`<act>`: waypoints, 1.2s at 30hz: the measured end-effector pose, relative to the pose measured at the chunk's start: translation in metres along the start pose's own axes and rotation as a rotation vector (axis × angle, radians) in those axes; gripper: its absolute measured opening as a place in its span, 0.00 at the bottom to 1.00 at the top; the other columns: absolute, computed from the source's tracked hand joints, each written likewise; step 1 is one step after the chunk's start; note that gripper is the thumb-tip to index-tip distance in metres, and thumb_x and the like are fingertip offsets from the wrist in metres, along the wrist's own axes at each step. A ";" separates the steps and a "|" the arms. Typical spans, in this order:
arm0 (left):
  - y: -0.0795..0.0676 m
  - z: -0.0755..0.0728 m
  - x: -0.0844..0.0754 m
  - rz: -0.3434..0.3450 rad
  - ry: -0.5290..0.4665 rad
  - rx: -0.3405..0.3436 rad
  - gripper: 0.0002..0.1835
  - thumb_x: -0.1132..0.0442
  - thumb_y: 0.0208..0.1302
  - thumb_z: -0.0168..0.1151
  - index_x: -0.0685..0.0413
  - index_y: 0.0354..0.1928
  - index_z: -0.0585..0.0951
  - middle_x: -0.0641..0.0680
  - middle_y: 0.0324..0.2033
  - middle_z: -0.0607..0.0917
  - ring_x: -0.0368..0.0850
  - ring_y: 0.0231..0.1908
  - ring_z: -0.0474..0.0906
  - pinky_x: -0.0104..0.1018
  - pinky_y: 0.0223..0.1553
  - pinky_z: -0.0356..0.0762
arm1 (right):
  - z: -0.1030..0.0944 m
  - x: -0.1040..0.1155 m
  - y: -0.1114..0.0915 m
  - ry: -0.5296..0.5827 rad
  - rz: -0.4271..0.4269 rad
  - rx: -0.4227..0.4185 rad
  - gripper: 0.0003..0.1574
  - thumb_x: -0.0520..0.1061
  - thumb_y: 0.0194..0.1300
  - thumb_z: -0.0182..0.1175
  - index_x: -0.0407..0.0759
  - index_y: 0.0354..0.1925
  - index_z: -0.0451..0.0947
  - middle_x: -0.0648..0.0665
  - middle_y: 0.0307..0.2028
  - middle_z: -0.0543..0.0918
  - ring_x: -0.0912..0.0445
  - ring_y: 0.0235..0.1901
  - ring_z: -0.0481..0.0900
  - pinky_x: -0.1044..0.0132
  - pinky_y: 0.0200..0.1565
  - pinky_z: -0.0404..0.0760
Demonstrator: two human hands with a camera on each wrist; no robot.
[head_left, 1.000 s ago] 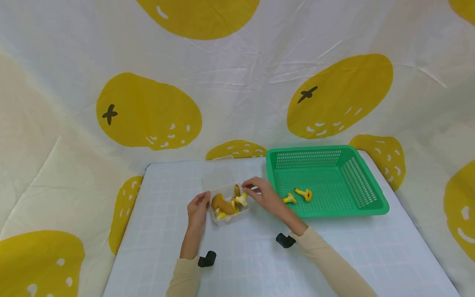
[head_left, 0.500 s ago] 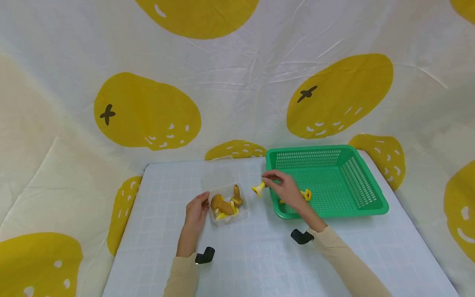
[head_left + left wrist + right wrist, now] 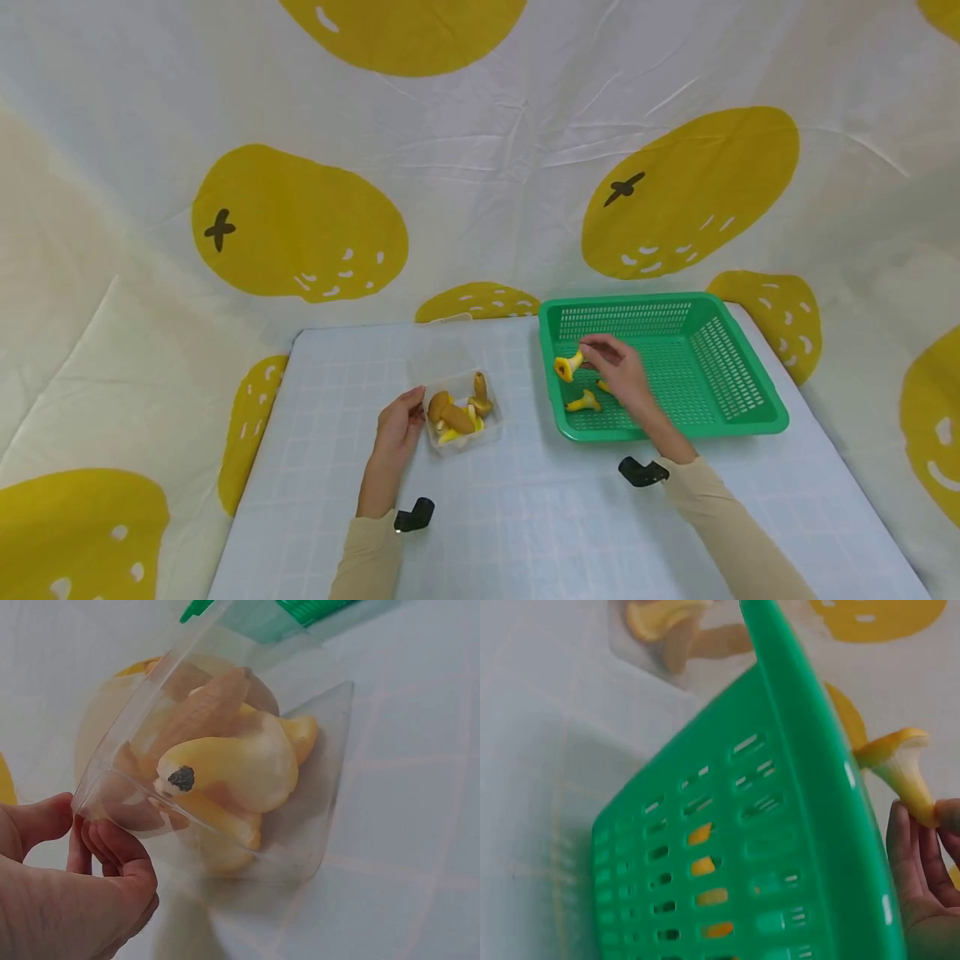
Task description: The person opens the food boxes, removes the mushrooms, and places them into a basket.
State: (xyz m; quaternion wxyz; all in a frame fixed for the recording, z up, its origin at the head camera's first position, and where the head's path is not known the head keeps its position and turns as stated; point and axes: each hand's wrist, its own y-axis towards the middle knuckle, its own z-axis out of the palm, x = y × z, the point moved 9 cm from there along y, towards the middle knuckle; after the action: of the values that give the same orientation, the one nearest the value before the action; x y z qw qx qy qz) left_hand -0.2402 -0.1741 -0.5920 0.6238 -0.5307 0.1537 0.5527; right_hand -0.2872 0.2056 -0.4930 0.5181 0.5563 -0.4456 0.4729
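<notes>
My left hand (image 3: pixel 397 425) pinches the near-left rim of a clear plastic box (image 3: pixel 319 832), thumb outside and fingers curled below in the left wrist view. Inside lie brown-capped mushrooms (image 3: pixel 455 418) and yellow mushrooms (image 3: pixel 232 765), one with a dark stem end. My right hand (image 3: pixel 622 375) holds a yellow chanterelle (image 3: pixel 567 365) by its stem, cap to the left, over the left part of a green plastic basket (image 3: pixel 675 432). Below it in the basket lies a chanterelle (image 3: pixel 583 402); another is partly hidden by my hand.
The box's clear lid (image 3: pixel 442 358) is hinged back behind it. A pale checked cloth covers the table (image 3: pixel 510 517). Behind stands a white fabric backdrop (image 3: pixel 480 192) with large yellow fruit prints. The basket's perforated side wall (image 3: pixel 705 825) rises close beside my right wrist.
My right hand has lifted the chanterelle out of the box and carried it right, to over the basket. My left hand has stayed at the box rim.
</notes>
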 end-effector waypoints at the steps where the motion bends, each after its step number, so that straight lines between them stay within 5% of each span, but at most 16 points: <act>1: 0.000 0.000 0.000 0.001 0.002 0.001 0.13 0.68 0.74 0.60 0.67 0.56 0.76 0.51 0.39 0.82 0.40 0.37 0.73 0.25 0.35 0.72 | -0.003 -0.001 0.000 -0.005 0.004 -0.007 0.17 0.38 0.74 0.62 0.27 0.55 0.77 0.50 0.45 0.84 0.59 0.43 0.84 0.65 0.46 0.86; 8: 0.000 0.001 0.001 0.011 0.015 -0.001 0.15 0.67 0.74 0.61 0.68 0.57 0.76 0.51 0.39 0.82 0.38 0.35 0.72 0.25 0.35 0.72 | -0.018 -0.013 -0.001 -0.125 0.065 -0.023 0.18 0.39 0.76 0.61 0.26 0.56 0.76 0.41 0.48 0.83 0.60 0.43 0.83 0.63 0.47 0.86; 14: 0.001 0.000 0.002 0.014 0.007 -0.001 0.12 0.67 0.74 0.61 0.67 0.54 0.77 0.51 0.38 0.82 0.38 0.35 0.72 0.25 0.34 0.71 | -0.021 -0.024 -0.003 -0.278 0.123 0.027 0.17 0.38 0.77 0.59 0.26 0.56 0.76 0.24 0.51 0.80 0.46 0.47 0.84 0.49 0.51 0.84; 25: 0.000 -0.002 0.002 0.024 0.004 -0.011 0.09 0.67 0.73 0.63 0.65 0.50 0.79 0.53 0.39 0.81 0.40 0.36 0.72 0.26 0.35 0.72 | -0.008 -0.039 0.002 -0.636 0.077 0.149 0.11 0.37 0.74 0.62 0.29 0.49 0.80 0.34 0.43 0.85 0.39 0.44 0.85 0.50 0.44 0.85; 36: 0.000 -0.003 -0.001 0.029 0.031 -0.019 0.11 0.66 0.73 0.63 0.65 0.52 0.79 0.53 0.41 0.82 0.40 0.37 0.72 0.27 0.36 0.72 | -0.005 -0.036 0.005 -0.678 0.054 0.138 0.16 0.34 0.72 0.62 0.24 0.54 0.77 0.29 0.46 0.83 0.34 0.48 0.83 0.41 0.51 0.81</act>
State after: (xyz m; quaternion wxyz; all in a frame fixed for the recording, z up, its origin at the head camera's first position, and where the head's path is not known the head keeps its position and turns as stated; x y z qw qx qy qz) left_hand -0.2396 -0.1765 -0.5927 0.6084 -0.5428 0.1657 0.5549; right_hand -0.2982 0.2106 -0.5280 0.2891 0.7034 -0.5739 0.3039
